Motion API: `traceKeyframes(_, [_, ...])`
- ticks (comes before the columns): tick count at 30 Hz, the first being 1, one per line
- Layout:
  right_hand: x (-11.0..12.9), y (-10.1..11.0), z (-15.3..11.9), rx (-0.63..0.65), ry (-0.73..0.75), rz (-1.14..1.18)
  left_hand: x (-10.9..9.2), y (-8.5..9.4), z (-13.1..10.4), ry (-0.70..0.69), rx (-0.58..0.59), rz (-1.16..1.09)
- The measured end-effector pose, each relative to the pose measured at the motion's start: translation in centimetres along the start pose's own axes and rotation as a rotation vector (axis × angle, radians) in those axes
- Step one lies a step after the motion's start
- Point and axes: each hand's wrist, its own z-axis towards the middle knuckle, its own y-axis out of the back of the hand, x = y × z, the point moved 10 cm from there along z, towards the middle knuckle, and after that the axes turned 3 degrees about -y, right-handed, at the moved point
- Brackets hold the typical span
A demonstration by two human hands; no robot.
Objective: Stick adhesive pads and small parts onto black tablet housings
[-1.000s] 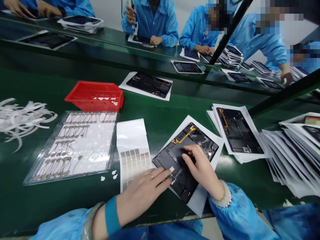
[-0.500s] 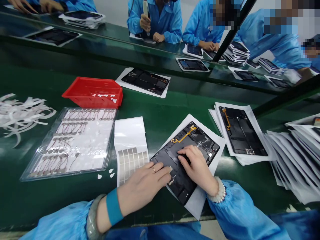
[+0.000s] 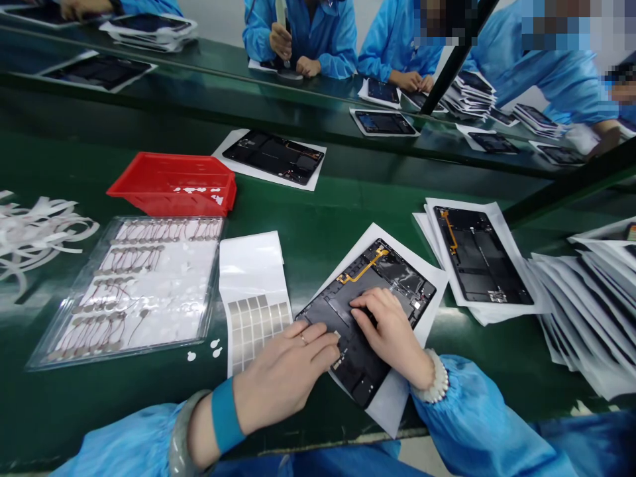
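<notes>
A black tablet housing (image 3: 397, 271) with an orange flex cable (image 3: 366, 266) lies at a slant on white paper in front of me. My left hand (image 3: 288, 364) rests over its left edge, fingers stretched out, fingertips beside a small light-coloured piece (image 3: 337, 335). On the housing's middle are the bent fingertips of my right hand (image 3: 390, 334); a small gap shows between thumb and forefinger, with nothing visible in it. Left of the housing lies a sheet of grey square stickers (image 3: 256, 324), partly covered by my left hand.
A clear tray (image 3: 163, 311) of small round parts with wires and a red bin (image 3: 169, 179) stand left, near curled white strips (image 3: 40, 232). Another housing (image 3: 481, 258) lies right, beside stacked paper-wrapped pieces (image 3: 586, 318). Co-workers in blue (image 3: 318, 40) sit across the bench.
The view has shifted slightly, so the tray, bin and sticker sheet appear further left. Both hands stay in nearly the same place on the housing.
</notes>
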Motion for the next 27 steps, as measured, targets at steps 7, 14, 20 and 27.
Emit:
traceKeyframes(7, [-0.09,-0.14,0.0,0.005,-0.003,0.006,0.1,-0.08,0.45,-0.013,0.041,-0.001])
traceKeyframes(14, [-0.14,-0.09,0.02,-0.001,0.001,0.005,0.68,-0.06,-0.27,0.037,-0.063,0.006])
traceKeyframes(20, [-0.16,-0.01,0.02,-0.009,0.002,0.007,0.58,-0.15,-0.28,0.043,-0.048,0.07])
traceKeyframes(27, [-0.15,-0.07,0.07,-0.005,-0.001,-0.001,0.5,-0.57,0.23,-0.032,0.018,-0.04])
